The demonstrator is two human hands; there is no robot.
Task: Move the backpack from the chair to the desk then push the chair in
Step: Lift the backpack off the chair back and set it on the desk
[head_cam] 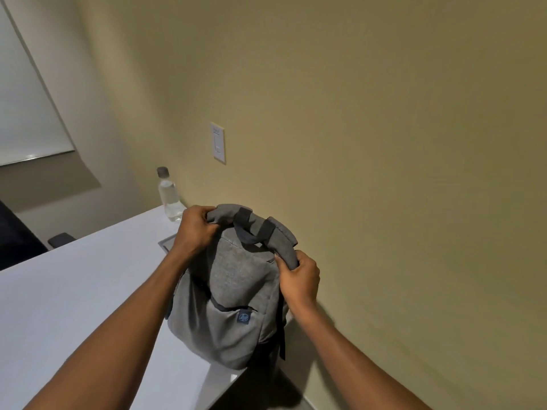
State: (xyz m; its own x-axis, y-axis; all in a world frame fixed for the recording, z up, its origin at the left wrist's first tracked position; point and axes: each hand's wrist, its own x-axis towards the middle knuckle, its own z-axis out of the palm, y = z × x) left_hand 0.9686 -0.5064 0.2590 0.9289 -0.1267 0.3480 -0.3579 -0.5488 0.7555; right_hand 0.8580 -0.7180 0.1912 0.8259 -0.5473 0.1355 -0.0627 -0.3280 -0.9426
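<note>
A grey backpack (pixel 233 294) stands upright on the white desk (pixel 74 306), at the desk's right end close to the beige wall. My left hand (pixel 196 229) grips the left end of the backpack's folded top. My right hand (pixel 299 278) grips the right end of that top, near the dark carry handle. The backpack's base rests on the desk near its front corner. The chair it came from is out of view.
A clear water bottle (pixel 169 196) with a grey cap stands at the desk's far end by the wall. A flat grey panel (pixel 167 242) lies in the desk behind my left hand. A dark chair (pixel 17 238) sits beyond the desk at left. A white wall plate (pixel 218 142) is above.
</note>
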